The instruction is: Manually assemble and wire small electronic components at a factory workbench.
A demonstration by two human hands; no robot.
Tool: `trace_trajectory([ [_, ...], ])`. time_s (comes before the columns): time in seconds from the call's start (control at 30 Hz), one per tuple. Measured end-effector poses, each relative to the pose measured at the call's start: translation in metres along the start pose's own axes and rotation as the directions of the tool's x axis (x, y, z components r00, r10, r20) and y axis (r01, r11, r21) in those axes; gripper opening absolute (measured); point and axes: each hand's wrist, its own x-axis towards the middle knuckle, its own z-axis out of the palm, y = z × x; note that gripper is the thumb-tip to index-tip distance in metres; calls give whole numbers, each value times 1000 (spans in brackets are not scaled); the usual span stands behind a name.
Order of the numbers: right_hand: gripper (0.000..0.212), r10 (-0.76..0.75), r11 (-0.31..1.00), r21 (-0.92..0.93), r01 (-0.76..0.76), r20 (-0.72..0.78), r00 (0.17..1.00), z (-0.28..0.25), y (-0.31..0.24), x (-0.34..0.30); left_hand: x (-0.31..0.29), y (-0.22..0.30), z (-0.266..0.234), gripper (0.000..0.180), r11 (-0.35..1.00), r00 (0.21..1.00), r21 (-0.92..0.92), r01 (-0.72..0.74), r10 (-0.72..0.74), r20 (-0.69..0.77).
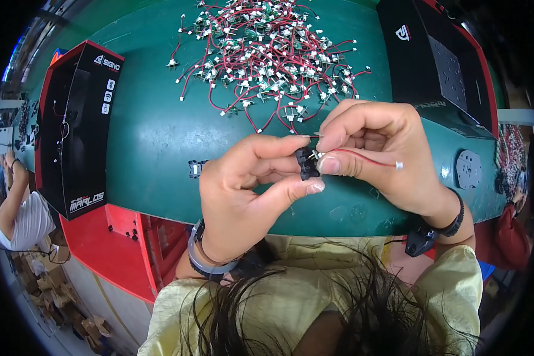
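Between the thumb and fingers of my left hand (234, 187) is a small black plastic part (304, 161), held over the near part of the green table (151, 154). My right hand (394, 145) pinches a small circuit board (318, 155) right against that part; whether it is seated in it I cannot tell. From the board a red and black wire (362, 156) runs across my right thumb to a white connector (399, 165). Just left of my left hand, another black plastic piece (196, 169) lies on the table.
Beyond my hands spreads a tangled pile of wired circuit boards (273, 59). Black boxes stand left (83, 118) and right (418, 65). A grey disc (469, 169) lies at the right. Below the table's left edge is a red bin (104, 243). Another person (26, 219) sits far left.
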Motion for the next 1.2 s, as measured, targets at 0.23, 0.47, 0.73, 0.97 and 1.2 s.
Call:
trace_trajectory([
  [0.23,15,-232,934,-277,226,13,973,2,4,0,-1,0,-1,36,999,999,-32,38,-39,-26],
  [0.47,14,1,998,63,0,-23,1000,4,5,5,0,-2,-1,36,989,996,-125,83,-85,-11],
  [0.73,24,-174,873,-425,238,183,967,-4,-4,3,6,-2,-8,30,940,989,-310,141,-119,90],
  [0.97,31,48,996,-77,-46,23,999,3,1,3,4,-1,-7,28,928,990,-350,129,-104,91],
  [1.2,27,-22,1000,-6,22,-20,1000,6,11,3,4,-7,-6,25,943,993,-319,97,-72,91],
])
